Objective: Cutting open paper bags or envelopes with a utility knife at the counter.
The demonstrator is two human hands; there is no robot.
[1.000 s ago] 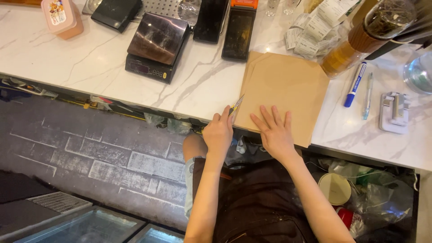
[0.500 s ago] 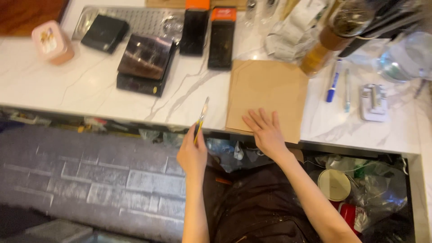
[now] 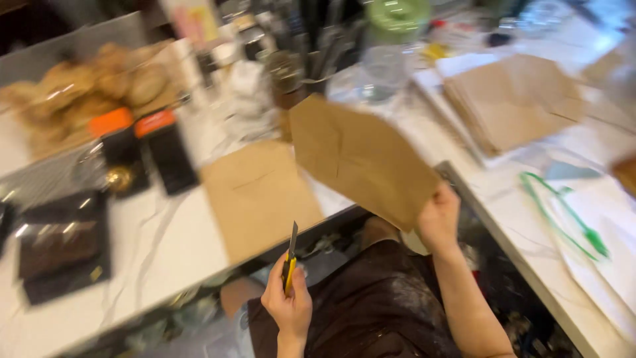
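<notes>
Head view: a brown paper bag [image 3: 361,159] has been lifted off the white counter [image 3: 152,245] and is now gripped at its lower corner by the right hand [image 3: 437,222]. It is tilted, long side running from upper left down to lower right. A yellow knife [image 3: 290,260], blade pointing up, is clenched in the left hand [image 3: 288,308]. Another brown sheet [image 3: 262,195] is left flat on the counter.

brown paper bag [image 3: 361,156]: matt kraft paper, creased | flat sheet [image 3: 262,195]: same matt brown paper | stack of bags [image 3: 513,99]: matt brown paper | utility knife [image 3: 290,258]: glossy yellow plastic body, bare metal blade | table [image 3: 152,248]: smooth, glossy white marble-look, grey veins | apron [image 3: 371,311]: dark matt cloth
</notes>
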